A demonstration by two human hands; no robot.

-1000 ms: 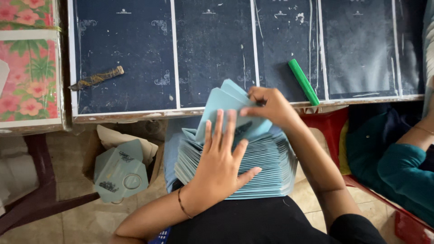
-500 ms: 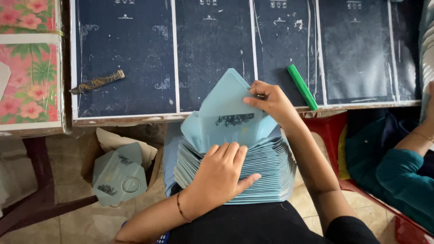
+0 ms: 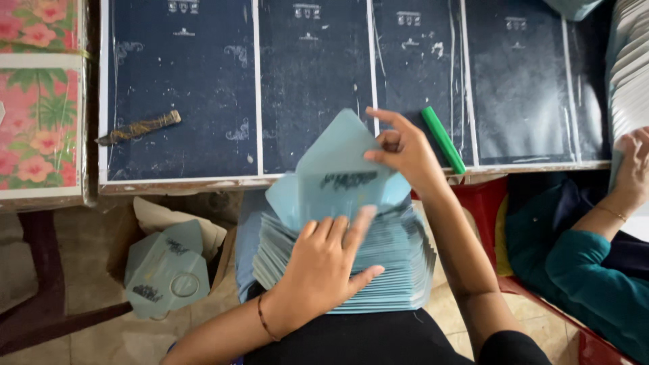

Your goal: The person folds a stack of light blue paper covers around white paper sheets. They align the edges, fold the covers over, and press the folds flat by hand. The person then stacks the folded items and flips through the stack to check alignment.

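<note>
Resting flat on the stack of pale blue envelopes [image 3: 399,267], the left hand [image 3: 324,270] has its fingers spread and slightly blurred; half a second ago they lay closer together, lower on the pile. Stack sits on the person's lap, at 6 o'clock of the view; too many to count, one pile.

Right hand [image 3: 402,150], at 1 o'clock from the left, pinches one lifted envelope [image 3: 338,177] by its right edge, thumb and fingers closed on the flap, index finger extended. Since the earlier frame this envelope has risen higher and its pointed flap now overlaps the dark board [image 3: 304,88].

At 9 o'clock, on the floor: a box holding folded blue envelopes [image 3: 165,270], two visible on top.

Far side, on the board: one green marker [image 3: 443,138] at 1 o'clock, one brown stick-like tool [image 3: 138,127] at 10 o'clock. Both unchanged in position.

At 3 o'clock: another person's teal sleeve [image 3: 581,267] and one hand [image 3: 635,165].
</note>
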